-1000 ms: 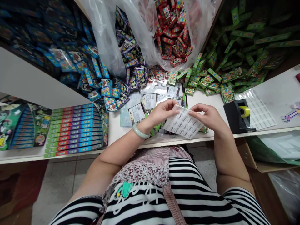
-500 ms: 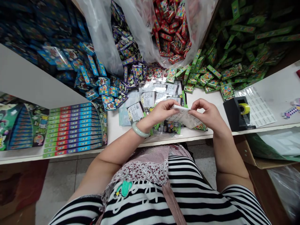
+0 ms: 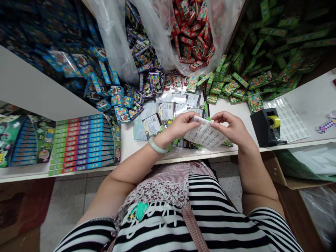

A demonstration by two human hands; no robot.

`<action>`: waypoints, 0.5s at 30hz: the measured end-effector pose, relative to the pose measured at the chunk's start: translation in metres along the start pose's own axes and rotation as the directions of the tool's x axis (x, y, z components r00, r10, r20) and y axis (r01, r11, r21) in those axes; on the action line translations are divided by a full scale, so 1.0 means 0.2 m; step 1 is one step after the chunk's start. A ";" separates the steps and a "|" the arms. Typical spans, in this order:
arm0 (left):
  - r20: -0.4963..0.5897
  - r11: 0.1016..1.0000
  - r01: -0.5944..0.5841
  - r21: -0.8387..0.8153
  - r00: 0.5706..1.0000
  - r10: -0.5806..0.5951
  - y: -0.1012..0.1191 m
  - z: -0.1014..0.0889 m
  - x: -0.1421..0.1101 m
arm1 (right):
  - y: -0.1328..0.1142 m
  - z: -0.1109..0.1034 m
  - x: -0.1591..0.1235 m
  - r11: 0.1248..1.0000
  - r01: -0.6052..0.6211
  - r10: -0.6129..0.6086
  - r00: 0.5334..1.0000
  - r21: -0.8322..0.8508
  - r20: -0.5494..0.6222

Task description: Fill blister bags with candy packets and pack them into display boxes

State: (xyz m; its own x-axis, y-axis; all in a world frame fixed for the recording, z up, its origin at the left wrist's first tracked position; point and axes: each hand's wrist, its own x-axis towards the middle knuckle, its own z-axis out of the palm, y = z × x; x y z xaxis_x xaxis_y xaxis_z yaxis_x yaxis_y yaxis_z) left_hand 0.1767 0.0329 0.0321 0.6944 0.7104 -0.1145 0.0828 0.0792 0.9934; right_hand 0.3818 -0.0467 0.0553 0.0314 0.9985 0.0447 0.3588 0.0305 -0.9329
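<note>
Between my two hands is a sheet of round stickers (image 3: 206, 134), white with rows of dark oval prints. My left hand (image 3: 182, 125) pinches its upper left edge, fingers closed. At the upper right edge my right hand (image 3: 227, 125) grips it between thumb and fingers. The sheet hangs tilted over flat printed packages (image 3: 166, 111) with white label panels, which lie spread on the white table (image 3: 127, 136). One package with a black edge (image 3: 152, 125) lies just left of my left hand. My hands and the sheet hide part of the pile.
Small boxes lie heaped behind: blue (image 3: 117, 95), purple (image 3: 156, 82), red (image 3: 193, 42) in a plastic bag (image 3: 162, 38), and green (image 3: 231, 85). A black tape dispenser (image 3: 265, 127) stands right, beside another sticker sheet (image 3: 288, 120). Stacked coloured boxes (image 3: 84, 143) stand left.
The sticker sheet has tilted so its printed face with the oval prints now shows more fully. Both hands keep their hold and have barely moved.
</note>
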 end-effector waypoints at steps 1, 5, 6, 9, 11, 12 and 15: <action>0.002 1.000 -0.011 0.004 1.000 0.011 0.00 0.00 0.00 | 0.00 0.00 0.00 1.000 -0.001 0.001 1.000 -0.012 0.010; -0.013 0.998 -0.060 0.012 0.998 0.060 -0.01 0.00 0.00 | -0.01 0.01 -0.01 0.998 0.030 -0.030 1.000 -0.048 -0.003; -0.019 0.998 -0.068 0.010 0.997 0.069 -0.01 0.00 0.00 | -0.01 0.01 -0.01 0.998 0.039 -0.040 0.999 -0.043 -0.012; -0.014 0.997 -0.077 0.017 0.997 0.077 0.00 0.00 0.00 | 0.01 0.01 -0.02 0.999 0.033 -0.033 0.999 -0.019 -0.019; 0.000 0.996 -0.074 0.041 0.997 0.074 0.02 -0.01 -0.01 | 0.02 0.01 -0.01 1.000 0.012 -0.012 1.000 -0.024 0.003; 0.003 0.996 -0.075 0.056 0.997 0.075 0.02 -0.01 -0.01 | 0.03 0.01 -0.01 0.999 0.010 -0.009 1.000 -0.031 0.018; -0.007 0.995 -0.071 0.075 0.997 0.072 0.03 -0.01 -0.01 | 0.02 0.00 -0.01 0.999 0.019 -0.019 1.000 -0.047 0.019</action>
State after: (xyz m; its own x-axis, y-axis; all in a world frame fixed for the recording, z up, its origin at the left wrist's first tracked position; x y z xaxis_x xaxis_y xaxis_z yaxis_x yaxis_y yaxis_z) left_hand 0.1747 0.0334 0.0377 0.6938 0.7189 -0.0429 0.0870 -0.0245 0.9959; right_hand 0.3824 -0.0486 0.0517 0.0067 0.9985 0.0550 0.4027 0.0477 -0.9141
